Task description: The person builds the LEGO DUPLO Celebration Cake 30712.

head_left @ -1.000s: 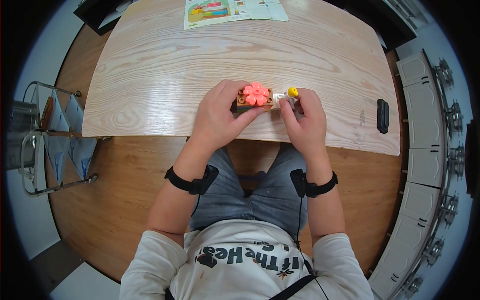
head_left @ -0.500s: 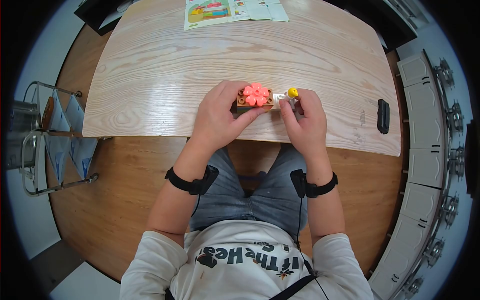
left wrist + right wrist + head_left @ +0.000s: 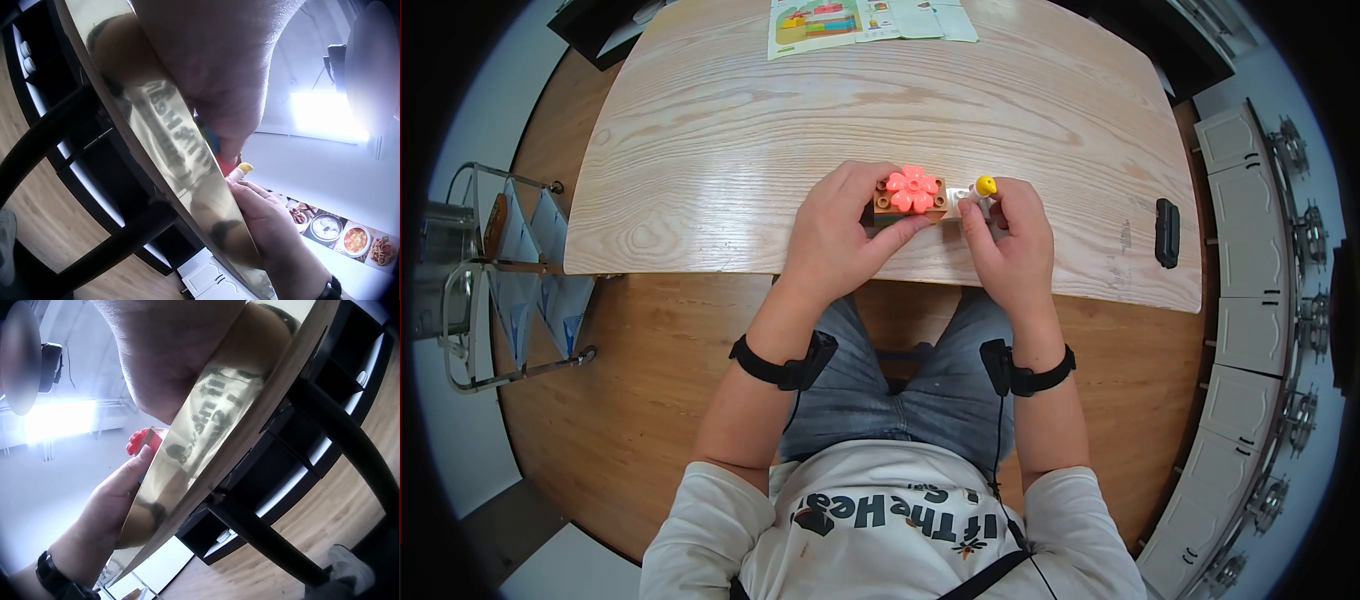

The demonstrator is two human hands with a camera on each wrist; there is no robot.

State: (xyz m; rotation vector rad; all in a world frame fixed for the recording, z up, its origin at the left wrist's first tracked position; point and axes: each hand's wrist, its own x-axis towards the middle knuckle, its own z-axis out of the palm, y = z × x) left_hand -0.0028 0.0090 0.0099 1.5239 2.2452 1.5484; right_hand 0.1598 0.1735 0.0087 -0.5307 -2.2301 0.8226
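Note:
Near the table's front edge, the left hand (image 3: 836,226) grips a brown brick (image 3: 882,201) by its left end, thumb along the front side. A coral flower piece (image 3: 912,189) lies on top of that brick. Against the brick's right side is a white piece (image 3: 957,196), and beside it a small white figure with a yellow top (image 3: 985,186). The right hand (image 3: 1018,240) pinches the white part between thumb and fingers, which hide much of it. In the left wrist view the yellow top (image 3: 245,167) shows above the right hand (image 3: 265,215). The flower (image 3: 135,442) appears red in the right wrist view.
A printed sheet (image 3: 815,28) with pictures of coloured bricks lies at the table's far edge. On the right side of the table (image 3: 730,120) is a black case-like object (image 3: 1166,233). A metal trolley (image 3: 515,270) stands left of the table, and white cabinets (image 3: 1238,250) line the right.

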